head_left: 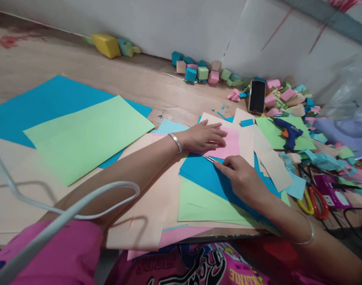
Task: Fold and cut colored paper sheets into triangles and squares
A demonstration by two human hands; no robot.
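Note:
My left hand [203,137] lies flat with its fingers stretched out, pressing on a pink paper piece [232,142]. A cream sheet [246,139] shows beneath that piece. Close below it, my right hand [243,174] is closed on a slim silver metal tool [209,158], its index finger extended along it. The tool's tip meets the lower edge of the pink piece; most of its body is hidden in the hand, so its kind is unclear. Under my right hand are blue sheets [203,174], with light green sheets [198,202] below them.
A large blue sheet [59,93] and a green sheet [88,138] lie left. Paper cubes [203,73] line the wall. At right are a phone [257,97], a glue gun [290,133], scissors [316,202] and heaped paper pieces. A white cable [109,188] crosses the foreground.

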